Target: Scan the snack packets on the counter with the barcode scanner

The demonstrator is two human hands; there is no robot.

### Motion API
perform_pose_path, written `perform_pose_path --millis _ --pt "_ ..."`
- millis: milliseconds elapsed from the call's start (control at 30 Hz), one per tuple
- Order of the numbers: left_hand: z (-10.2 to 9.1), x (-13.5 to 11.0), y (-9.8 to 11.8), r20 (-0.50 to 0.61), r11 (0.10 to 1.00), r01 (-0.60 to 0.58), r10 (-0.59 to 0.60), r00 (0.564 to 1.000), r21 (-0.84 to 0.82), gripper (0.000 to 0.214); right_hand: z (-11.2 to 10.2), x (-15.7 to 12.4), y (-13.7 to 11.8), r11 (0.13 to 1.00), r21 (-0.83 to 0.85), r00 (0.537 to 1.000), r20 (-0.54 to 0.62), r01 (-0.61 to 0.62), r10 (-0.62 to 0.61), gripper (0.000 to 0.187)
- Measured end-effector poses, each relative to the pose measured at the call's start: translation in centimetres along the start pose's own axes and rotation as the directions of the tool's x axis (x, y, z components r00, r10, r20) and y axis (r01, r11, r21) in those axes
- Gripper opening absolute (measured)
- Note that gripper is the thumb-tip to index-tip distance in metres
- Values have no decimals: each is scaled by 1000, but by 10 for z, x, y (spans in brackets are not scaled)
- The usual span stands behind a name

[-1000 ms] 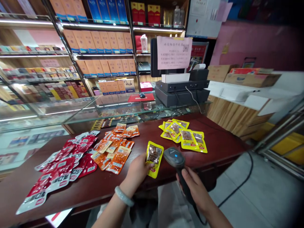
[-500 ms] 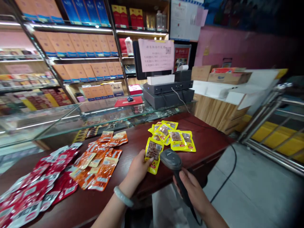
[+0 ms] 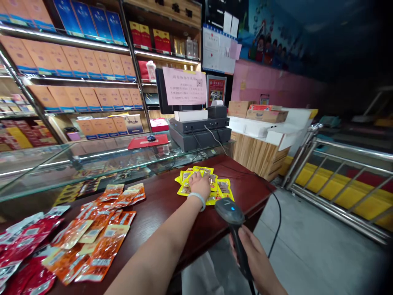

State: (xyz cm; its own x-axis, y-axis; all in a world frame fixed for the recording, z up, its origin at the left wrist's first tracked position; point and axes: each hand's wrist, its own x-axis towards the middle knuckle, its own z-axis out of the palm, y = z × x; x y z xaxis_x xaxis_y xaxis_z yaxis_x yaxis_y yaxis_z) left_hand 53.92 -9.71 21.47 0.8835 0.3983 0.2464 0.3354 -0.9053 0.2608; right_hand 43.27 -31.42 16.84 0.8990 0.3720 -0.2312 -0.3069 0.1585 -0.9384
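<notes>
My left hand is stretched out over the pile of yellow snack packets on the dark red table, resting on top of them; its fingers are hidden behind the back of the hand. A pale bangle sits on that wrist. My right hand is closed round the handle of a black barcode scanner, held near the table's front edge with its head up and a blue light showing. A cable runs from it.
Orange packets and red packets lie spread on the table's left. Behind is a glass counter with a cash register and a notice-covered screen. Shelves of boxed goods fill the back wall. A metal railing stands at right.
My left hand carried the single yellow packet forward and to the right onto the yellow pile. The view has turned to the right. The scanner stays in my right hand.
</notes>
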Motion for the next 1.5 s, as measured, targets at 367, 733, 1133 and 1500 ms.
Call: perform_pose_path --millis 367,733,1133,1500 --pt "-37 -42 -86 -67 991 132 -134 989 -36 56 20 -2 -5 992 -115 985 159 -48 66 54" --pt "-93 -75 -257 3 838 477 -496 868 266 82 117 42 -58 909 -267 886 424 319 -187 50" --pt "-90 -97 -285 -146 856 491 -472 870 160 74 204 114 -63 847 -274 798 547 456 -253 46" --pt "-98 -95 -279 -271 764 533 -634 724 -363 74 237 157 -19 870 -261 766 616 419 -185 43"
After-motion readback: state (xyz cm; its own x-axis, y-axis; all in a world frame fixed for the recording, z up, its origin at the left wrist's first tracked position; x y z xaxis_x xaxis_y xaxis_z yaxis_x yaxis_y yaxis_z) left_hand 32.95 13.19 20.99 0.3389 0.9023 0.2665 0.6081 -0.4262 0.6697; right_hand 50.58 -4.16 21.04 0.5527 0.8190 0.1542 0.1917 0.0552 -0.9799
